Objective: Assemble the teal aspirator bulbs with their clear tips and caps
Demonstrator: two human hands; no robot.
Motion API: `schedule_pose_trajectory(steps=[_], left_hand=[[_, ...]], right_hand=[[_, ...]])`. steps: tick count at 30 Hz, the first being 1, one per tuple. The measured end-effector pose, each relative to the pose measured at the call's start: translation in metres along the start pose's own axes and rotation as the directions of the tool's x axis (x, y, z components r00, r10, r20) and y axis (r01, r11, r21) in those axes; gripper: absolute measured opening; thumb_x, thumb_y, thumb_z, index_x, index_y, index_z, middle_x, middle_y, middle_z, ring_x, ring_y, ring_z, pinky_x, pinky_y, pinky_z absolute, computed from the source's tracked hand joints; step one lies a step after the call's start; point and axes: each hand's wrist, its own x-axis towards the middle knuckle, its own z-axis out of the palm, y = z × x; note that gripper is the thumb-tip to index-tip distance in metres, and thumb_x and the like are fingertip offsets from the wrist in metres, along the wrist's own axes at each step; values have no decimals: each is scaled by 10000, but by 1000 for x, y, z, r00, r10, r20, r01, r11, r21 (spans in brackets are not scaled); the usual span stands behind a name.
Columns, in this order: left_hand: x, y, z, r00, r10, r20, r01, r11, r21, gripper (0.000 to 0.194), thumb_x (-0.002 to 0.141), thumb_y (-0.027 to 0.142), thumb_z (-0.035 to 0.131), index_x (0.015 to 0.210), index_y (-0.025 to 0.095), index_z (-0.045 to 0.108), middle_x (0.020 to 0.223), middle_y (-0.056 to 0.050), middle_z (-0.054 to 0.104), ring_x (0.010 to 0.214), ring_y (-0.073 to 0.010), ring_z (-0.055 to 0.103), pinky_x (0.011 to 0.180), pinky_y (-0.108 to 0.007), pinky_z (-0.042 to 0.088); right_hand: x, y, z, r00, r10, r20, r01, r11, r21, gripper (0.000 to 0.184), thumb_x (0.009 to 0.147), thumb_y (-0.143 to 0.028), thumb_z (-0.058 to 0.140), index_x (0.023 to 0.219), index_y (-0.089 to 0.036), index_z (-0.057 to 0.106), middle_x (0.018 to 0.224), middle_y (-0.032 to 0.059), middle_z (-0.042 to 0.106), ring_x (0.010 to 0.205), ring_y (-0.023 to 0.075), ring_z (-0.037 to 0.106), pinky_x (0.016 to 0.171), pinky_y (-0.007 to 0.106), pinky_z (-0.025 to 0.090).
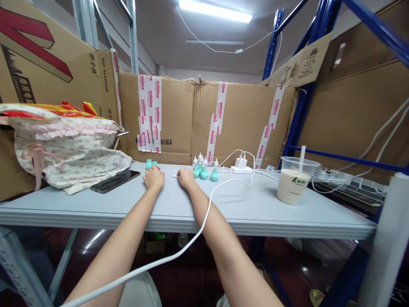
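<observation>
My left hand (154, 177) rests on the grey table with curled fingers, closed around a small teal squeeze bulb (155, 163) whose top shows just beyond them. Another teal bulb without a tip (148, 164) stands right beside it. To the right, my right hand (185, 177) is closed, knuckles up; whatever its fingertips hold is hidden. Small whitish translucent tips (174, 172) lie just left of that hand. Several teal bulbs with clear pointed tips (203, 169) stand upright in a cluster to its right, and one more tipped bulb (214, 171) stands slightly apart.
A white cable (209, 204) hangs across my right forearm to a power strip (242, 169) with a charger. A lidded drink cup with straw (293, 181) stands at right. A phone (115, 181) and floral bag (68, 149) lie left. Cardboard (179, 115) walls the table's back.
</observation>
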Motion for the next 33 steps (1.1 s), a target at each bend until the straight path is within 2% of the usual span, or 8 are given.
schedule_pose_trajectory(steps=[3,6,10,12,13,20,26,33], left_hand=[[0,0,-1,999,36,25,-37,998,49,201,762,184,442,950,182,514,1004,-165,578,1023,-330,484,820,-477,366],[6,-4,-3,971,235,32,-237,958,159,312,757,163,447,1061,188,517,1115,-174,509,1073,-330,438,827,-449,365],[29,-17,-5,805,588,79,-586,767,261,378,767,158,459,1131,236,522,1250,-138,421,1144,-300,378,908,-430,315],[41,-23,-4,746,656,116,-658,699,280,377,779,196,479,1149,252,524,1271,-130,409,1156,-299,366,927,-438,296],[45,-26,-2,739,660,139,-666,682,301,357,784,226,491,1137,249,539,1259,-133,417,1148,-302,370,924,-442,296],[55,-33,6,739,639,213,-670,669,320,198,770,323,556,921,222,635,1067,-129,486,1077,-308,404,876,-423,319],[50,-32,-1,764,610,212,-645,703,299,154,762,294,579,893,221,616,1054,-105,527,1034,-285,431,852,-386,322],[48,-40,-20,875,482,-34,-475,871,129,153,828,247,482,918,194,593,932,-75,591,937,-237,506,824,-347,348]], right_hand=[[-2,0,1,1000,13,-1,-13,1000,3,231,835,-203,454,974,-191,638,1093,108,600,1015,204,550,827,339,385],[-2,0,2,1000,25,-20,-24,1000,6,236,841,-195,435,973,-179,631,1087,109,597,1012,212,546,821,353,396],[-2,1,4,997,51,-50,-50,999,20,239,838,-164,423,967,-155,624,1031,118,613,1012,230,540,833,372,393],[-2,1,3,996,64,-56,-63,998,25,247,841,-159,414,978,-140,618,1017,129,613,1014,234,536,834,365,396],[-3,1,3,996,64,-57,-62,998,28,251,843,-158,408,985,-135,613,1022,132,607,1015,232,534,828,353,401],[-8,-7,-5,974,105,-200,-93,994,65,276,852,-298,423,1022,-128,558,1063,138,542,938,228,540,717,309,453],[-11,-11,-3,960,-55,-273,42,998,-54,219,839,-233,420,990,-142,549,1048,122,526,966,227,475,680,293,444],[3,-21,4,945,-278,-173,247,952,-179,257,848,-201,392,1017,-165,582,1142,125,495,1058,226,396,838,366,351]])
